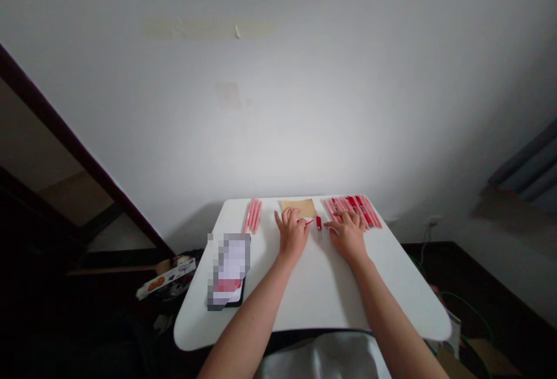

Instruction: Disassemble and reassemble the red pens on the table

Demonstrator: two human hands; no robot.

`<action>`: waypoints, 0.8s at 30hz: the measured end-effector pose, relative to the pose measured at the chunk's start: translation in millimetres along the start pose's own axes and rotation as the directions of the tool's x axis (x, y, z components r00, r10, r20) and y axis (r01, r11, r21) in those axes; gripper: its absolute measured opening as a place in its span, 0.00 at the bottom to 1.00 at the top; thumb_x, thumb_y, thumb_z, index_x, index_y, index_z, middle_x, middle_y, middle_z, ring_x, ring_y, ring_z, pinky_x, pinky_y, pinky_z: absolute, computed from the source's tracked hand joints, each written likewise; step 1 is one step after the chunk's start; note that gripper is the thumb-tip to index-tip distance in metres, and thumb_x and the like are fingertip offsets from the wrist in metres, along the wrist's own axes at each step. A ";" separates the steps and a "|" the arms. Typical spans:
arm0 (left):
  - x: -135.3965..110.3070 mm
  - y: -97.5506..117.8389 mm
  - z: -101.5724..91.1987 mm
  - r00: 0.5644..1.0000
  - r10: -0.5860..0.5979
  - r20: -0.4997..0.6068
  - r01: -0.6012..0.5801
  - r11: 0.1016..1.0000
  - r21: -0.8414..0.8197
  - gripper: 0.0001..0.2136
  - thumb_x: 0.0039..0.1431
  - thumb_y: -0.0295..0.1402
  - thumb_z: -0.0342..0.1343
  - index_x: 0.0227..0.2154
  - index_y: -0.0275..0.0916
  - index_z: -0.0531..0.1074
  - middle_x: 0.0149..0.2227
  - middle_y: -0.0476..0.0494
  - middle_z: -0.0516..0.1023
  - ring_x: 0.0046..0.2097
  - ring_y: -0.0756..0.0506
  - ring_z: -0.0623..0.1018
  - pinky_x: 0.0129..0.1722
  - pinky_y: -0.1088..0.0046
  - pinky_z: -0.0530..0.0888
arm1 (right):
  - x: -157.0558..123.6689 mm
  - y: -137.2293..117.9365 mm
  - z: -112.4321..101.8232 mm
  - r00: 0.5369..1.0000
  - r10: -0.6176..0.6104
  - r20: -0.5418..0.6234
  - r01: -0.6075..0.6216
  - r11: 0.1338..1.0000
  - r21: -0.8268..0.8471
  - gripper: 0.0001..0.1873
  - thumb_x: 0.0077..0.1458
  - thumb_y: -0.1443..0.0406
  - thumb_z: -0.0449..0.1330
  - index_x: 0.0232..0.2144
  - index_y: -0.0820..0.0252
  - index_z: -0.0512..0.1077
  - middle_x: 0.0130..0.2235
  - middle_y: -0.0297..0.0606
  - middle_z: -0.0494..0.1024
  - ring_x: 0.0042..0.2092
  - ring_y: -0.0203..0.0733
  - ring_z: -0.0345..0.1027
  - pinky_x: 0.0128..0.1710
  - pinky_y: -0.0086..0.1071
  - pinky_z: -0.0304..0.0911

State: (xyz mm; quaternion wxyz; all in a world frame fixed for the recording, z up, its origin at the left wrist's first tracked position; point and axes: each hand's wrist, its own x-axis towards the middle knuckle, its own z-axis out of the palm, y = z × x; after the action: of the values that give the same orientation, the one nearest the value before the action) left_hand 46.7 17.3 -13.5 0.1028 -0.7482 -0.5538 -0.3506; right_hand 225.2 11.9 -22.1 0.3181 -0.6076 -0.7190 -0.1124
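Note:
My left hand (292, 233) rests on a white table (313, 286), its fingers curled round a thin red pen (308, 223) that pokes out to the right. A small red cap (318, 223) lies on the table between my hands. My right hand (348, 233) lies flat with fingers spread, its fingertips touching a row of several red and pink pens (354, 209) at the table's far right. A tan piece of card (298, 207) sits just beyond my left hand. A small bunch of pink pens (253, 215) lies further left.
A phone (229, 271) lies near the table's left front edge. The table stands against a white wall (278, 106). A printed box (165, 277) lies on the dark floor at the left, and a green cable (467, 303) runs on the floor at the right.

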 end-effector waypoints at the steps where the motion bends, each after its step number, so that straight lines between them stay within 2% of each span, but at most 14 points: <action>1: -0.2 0.0 -0.4 1.000 -0.010 -0.007 0.010 1.000 0.001 0.03 0.54 0.31 0.57 0.29 0.41 0.75 0.50 0.42 0.71 0.58 0.37 0.64 0.62 0.37 0.50 | 0.1 0.0 0.4 1.000 -0.001 -0.004 0.001 1.000 0.002 0.12 0.49 0.68 0.61 0.32 0.44 0.80 0.47 0.37 0.73 0.54 0.53 0.54 0.57 0.54 0.40; 10: -1.5 -0.3 -8.9 0.987 -0.102 -0.122 0.105 0.994 0.013 0.04 0.56 0.33 0.56 0.30 0.42 0.75 0.49 0.43 0.73 0.58 0.37 0.65 0.62 0.35 0.48 | 0.1 -3.7 2.4 1.000 0.002 -0.030 -0.002 1.000 -0.013 0.07 0.52 0.64 0.62 0.29 0.46 0.80 0.46 0.37 0.74 0.54 0.52 0.53 0.58 0.53 0.39; 18: -2.4 -2.1 -9.2 0.978 -0.163 -0.130 0.158 0.986 -0.048 0.04 0.55 0.35 0.57 0.30 0.44 0.76 0.49 0.43 0.72 0.57 0.37 0.64 0.61 0.35 0.50 | 0.9 -4.0 3.6 0.996 0.003 -0.085 -0.003 1.000 0.009 0.06 0.52 0.66 0.61 0.29 0.51 0.79 0.44 0.39 0.74 0.53 0.53 0.53 0.55 0.51 0.45; 24: -1.8 -5.8 -6.9 0.979 -0.188 -0.082 0.174 0.974 -0.147 0.02 0.52 0.33 0.60 0.29 0.45 0.77 0.49 0.43 0.71 0.57 0.38 0.64 0.61 0.39 0.52 | 1.8 -1.9 6.7 0.990 -0.029 -0.141 0.046 0.991 0.124 0.08 0.57 0.66 0.57 0.34 0.54 0.77 0.39 0.38 0.78 0.49 0.50 0.57 0.52 0.45 0.49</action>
State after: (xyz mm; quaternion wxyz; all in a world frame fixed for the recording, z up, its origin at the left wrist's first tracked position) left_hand 38.5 14.3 -11.0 0.0442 -0.6822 -0.5884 -0.4318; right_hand 221.1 16.6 -25.7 0.4032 -0.5632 -0.7121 -0.1145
